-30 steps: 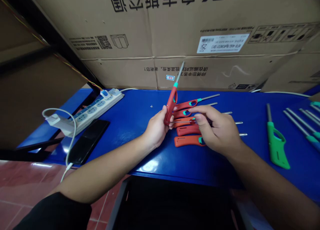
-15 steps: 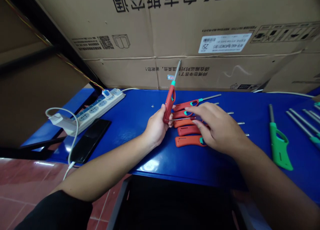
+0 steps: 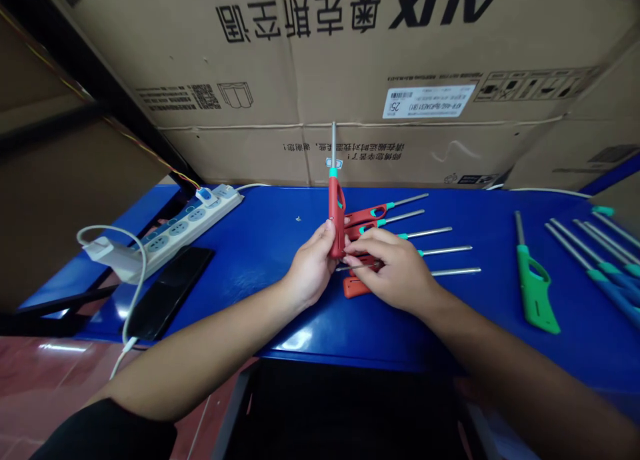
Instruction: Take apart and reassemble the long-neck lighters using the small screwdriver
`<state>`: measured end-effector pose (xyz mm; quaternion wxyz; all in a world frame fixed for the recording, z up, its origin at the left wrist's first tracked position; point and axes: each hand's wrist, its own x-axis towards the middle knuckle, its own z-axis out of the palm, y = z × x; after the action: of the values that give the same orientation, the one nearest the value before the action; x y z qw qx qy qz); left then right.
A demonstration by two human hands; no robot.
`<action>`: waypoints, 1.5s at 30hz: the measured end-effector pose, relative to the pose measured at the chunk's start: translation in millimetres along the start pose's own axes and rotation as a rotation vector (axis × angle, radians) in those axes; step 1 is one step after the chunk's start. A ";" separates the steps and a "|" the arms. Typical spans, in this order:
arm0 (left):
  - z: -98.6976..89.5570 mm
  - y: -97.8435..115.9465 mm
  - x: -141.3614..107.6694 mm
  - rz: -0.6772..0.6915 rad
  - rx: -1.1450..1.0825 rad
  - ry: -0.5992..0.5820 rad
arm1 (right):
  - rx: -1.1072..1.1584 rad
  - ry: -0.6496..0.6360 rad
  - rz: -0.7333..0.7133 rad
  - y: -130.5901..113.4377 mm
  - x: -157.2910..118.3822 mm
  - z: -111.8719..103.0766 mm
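Fingers of the left hand close round the light, stiff red handle of a utility lighter, its likeliest safe hold, while the right hand pinches a thin metal rod

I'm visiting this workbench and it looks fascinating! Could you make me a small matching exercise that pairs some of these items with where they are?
Items:
1. Red long-nosed lighter
2. Green long-nosed lighter
3. Black smartphone
4. Power strip

Places:
A. Lying towards the left front of the blue table
B. Gripped upright in the left hand
C. Angled across the table's back-left corner, with a blue-topped plug in it
D. Lying on the table, to the right of the right hand

Pairs: 1-B, 2-D, 3-A, 4-C
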<state>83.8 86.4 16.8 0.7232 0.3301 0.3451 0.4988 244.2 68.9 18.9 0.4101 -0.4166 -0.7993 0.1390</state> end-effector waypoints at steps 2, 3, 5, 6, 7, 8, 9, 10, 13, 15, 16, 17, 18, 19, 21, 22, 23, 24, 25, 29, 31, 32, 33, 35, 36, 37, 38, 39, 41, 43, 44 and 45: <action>-0.4 -1.4 -1.4 0.018 0.040 -0.035 | -0.039 0.029 -0.012 1.4 -0.7 2.4; -0.6 -2.3 -1.6 0.024 0.056 -0.054 | -0.062 0.030 -0.011 2.2 -0.8 2.3; -1.0 -3.9 -1.3 0.038 0.071 -0.080 | -0.094 0.003 -0.011 3.1 -0.5 0.2; -1.2 -4.6 -0.8 0.040 0.076 -0.086 | -0.103 -0.017 -0.012 3.2 -0.1 -1.2; -1.5 -5.2 -0.3 0.040 0.082 -0.086 | -0.110 -0.038 -0.014 3.2 0.2 -2.7; -1.8 -5.6 0.3 0.040 0.089 -0.084 | -0.119 -0.056 -0.013 3.2 0.6 -4.1; -2.1 -5.9 0.8 0.041 0.099 -0.084 | -0.131 -0.072 -0.007 3.1 0.9 -5.3; -2.5 -6.0 1.3 0.044 0.108 -0.088 | -0.145 -0.087 0.002 3.1 1.2 -6.4; -3.2 -5.8 1.8 0.046 0.127 -0.110 | -0.187 -0.124 0.031 3.8 1.5 -8.7; -2.9 -5.1 1.5 0.048 0.131 -0.116 | -0.192 -0.143 0.043 4.0 1.4 -10.0; -2.5 -4.7 1.2 0.048 0.132 -0.116 | -0.195 -0.150 0.047 3.8 1.2 -10.7; -1.9 -4.2 0.9 0.048 0.131 -0.116 | -0.205 -0.153 0.051 3.3 1.1 -11.3; -1.2 -3.7 0.5 0.045 0.128 -0.116 | -0.221 -0.153 0.056 2.5 0.9 -11.8; -0.5 -3.2 0.2 0.041 0.125 -0.115 | -0.237 -0.148 0.063 1.5 0.8 -12.2; 0.6 -2.6 -0.1 0.034 0.117 -0.114 | -0.219 -0.136 0.093 -0.5 1.0 -12.2; 0.9 -2.6 0.0 0.035 0.115 -0.116 | -0.187 -0.130 0.113 -1.3 1.3 -11.8; 1.0 -2.8 0.3 0.039 0.115 -0.118 | -0.148 -0.124 0.136 -1.9 1.6 -11.0; 0.8 -3.2 0.8 0.044 0.116 -0.119 | -0.110 -0.117 0.158 -2.3 2.0 -9.8; 0.4 -3.8 1.4 0.046 0.118 -0.121 | -0.081 -0.108 0.181 -2.6 2.4 -8.3; -1.8 -6.9 3.3 0.051 0.127 -0.112 | -0.020 -0.032 0.275 -2.4 2.7 -0.8; -1.8 -8.2 2.7 0.095 0.148 -0.101 | 0.019 -0.001 0.313 -1.8 1.9 2.2; -1.5 -8.7 2.0 0.128 0.164 -0.096 | 0.040 0.004 0.326 -1.4 1.5 3.1; -1.1 -9.2 1.1 0.159 0.180 -0.093 | 0.060 0.007 0.336 -1.0 1.1 3.6; -0.2 -9.8 -0.7 0.203 0.196 -0.096 | 0.089 0.011 0.341 -0.4 0.8 3.5; 0.2 -9.8 -1.3 0.213 0.195 -0.099 | 0.096 0.014 0.335 -0.4 1.1 2.9; 0.4 -9.7 -1.6 0.217 0.191 -0.101 | 0.100 0.016 0.323 -0.4 1.5 2.0; 0.4 -9.2 -1.6 0.216 0.184 -0.102 | 0.101 0.016 0.304 -0.5 2.1 0.8; 0.4 -8.4 -1.4 0.209 0.179 -0.104 | 0.099 0.010 0.279 -0.5 2.7 -0.6; 0.2 -5.8 -0.6 0.185 0.180 -0.108 | 0.087 -0.020 0.212 0.1 3.6 -4.2; -0.3 -2.5 0.0 0.139 0.194 -0.124 | 0.065 -0.068 0.133 1.5 3.5 -8.5; -0.6 -0.8 0.2 0.105 0.205 -0.137 | 0.058 -0.096 0.099 2.3 3.1 -10.8; -1.1 0.8 0.2 0.069 0.216 -0.150 | 0.043 -0.131 0.058 3.1 2.5 -13.4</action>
<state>82.5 87.0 16.9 0.6895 0.4542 0.3304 0.4574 255.4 71.2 26.9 0.3613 -0.4207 -0.8089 0.1950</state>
